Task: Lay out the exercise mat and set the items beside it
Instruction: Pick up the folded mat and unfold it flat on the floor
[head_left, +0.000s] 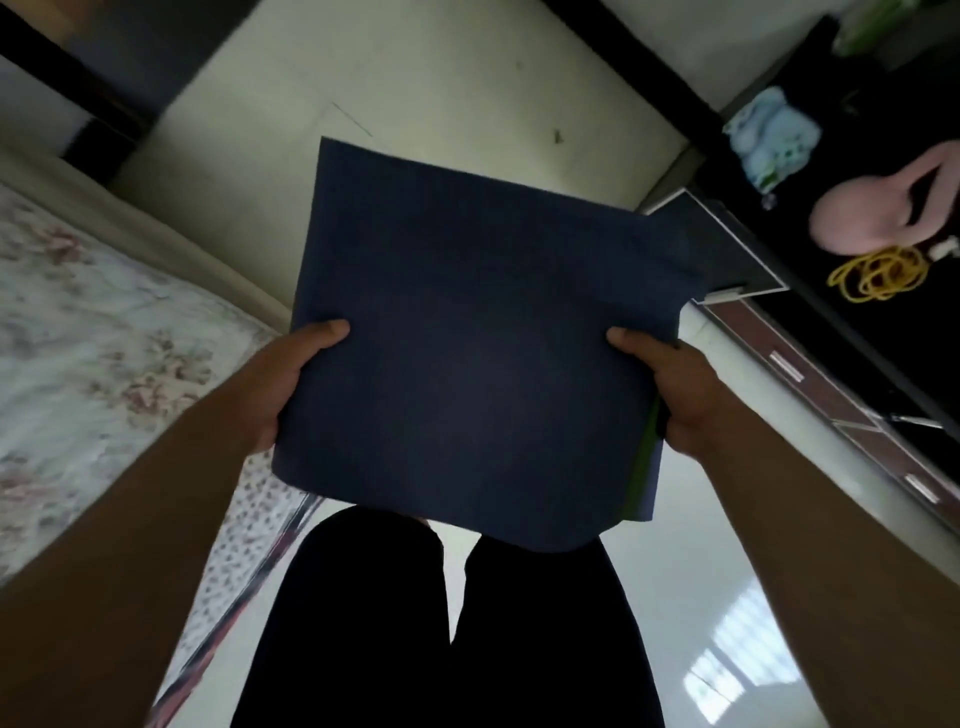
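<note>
Floor (441, 78): pale, below and beyond both grips.
Exercise mat (483, 332): folded, roughly square, held between my grips, equally near each.
Left grip (291, 374): thumb on top, pinching its left edge.
Right grip (670, 395): pinching its right edge likewise.

Folded navy mat (478, 338), seemingly green-lined

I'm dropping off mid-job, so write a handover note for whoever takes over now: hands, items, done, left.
Left hand and right hand each grip a side of the folded dark blue mat, held above the pale floor.
Yellow coiled cord, pink soft item and light blue cloth lie on the black surface at right.
Done: mat in hand.
Left: unfold it on the floor, set the items beside it.
</note>
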